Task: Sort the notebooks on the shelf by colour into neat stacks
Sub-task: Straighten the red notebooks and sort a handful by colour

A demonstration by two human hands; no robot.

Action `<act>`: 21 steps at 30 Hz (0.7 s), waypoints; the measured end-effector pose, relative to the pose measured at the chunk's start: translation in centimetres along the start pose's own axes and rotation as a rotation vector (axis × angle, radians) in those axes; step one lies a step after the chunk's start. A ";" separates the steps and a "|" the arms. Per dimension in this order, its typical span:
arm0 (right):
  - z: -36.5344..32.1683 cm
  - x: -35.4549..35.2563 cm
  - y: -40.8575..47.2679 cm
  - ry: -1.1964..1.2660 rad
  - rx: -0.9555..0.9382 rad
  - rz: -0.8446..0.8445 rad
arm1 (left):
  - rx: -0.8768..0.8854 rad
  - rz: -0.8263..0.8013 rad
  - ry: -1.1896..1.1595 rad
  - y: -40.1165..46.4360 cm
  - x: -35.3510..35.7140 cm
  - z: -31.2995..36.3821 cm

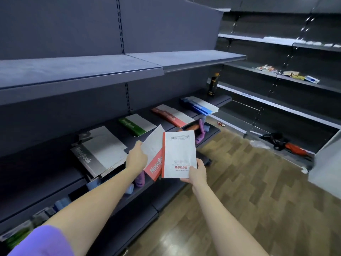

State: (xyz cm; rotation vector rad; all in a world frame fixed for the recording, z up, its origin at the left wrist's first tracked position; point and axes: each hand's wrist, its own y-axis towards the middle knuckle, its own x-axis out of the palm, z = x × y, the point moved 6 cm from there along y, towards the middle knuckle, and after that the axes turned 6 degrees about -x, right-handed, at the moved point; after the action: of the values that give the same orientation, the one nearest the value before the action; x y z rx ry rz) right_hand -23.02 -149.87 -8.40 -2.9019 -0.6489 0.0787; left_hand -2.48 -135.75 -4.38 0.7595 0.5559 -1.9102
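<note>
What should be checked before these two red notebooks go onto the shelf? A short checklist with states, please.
1. Left hand grips front-up red notebook: ok.
2. Right hand grips back-up red notebook: ok.
3. Both face the same way: not ok.
4. Red stack on the shelf is reachable and unobstructed: ok.
5. Grey stack is neat: not ok, fanned.
6. Unsorted notebooks left elsewhere: cannot tell.

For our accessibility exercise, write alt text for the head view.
Left hand and right hand each hold a red notebook before a shelf with grey, green, red and blue stacks.
</note>
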 end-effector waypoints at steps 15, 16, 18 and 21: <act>-5.4 -7.1 23.3 -0.083 -0.002 -0.234 | -0.193 0.121 -0.154 9.0 10.0 11.8; -5.7 -7.0 24.4 -0.083 0.001 -0.246 | -0.210 0.132 -0.176 9.8 10.6 12.2; -6.2 -6.4 26.7 -0.096 0.004 -0.277 | -0.255 0.167 -0.246 11.4 11.6 13.0; -7.1 -5.1 30.0 -0.117 0.007 -0.309 | -0.311 0.209 -0.333 14.5 13.3 14.0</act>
State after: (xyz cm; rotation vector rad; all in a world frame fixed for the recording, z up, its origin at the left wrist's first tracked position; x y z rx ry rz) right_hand -14.47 -179.89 -6.55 -2.7671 -1.1051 0.2119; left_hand 2.41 -159.36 -4.85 0.2781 0.5252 -1.6591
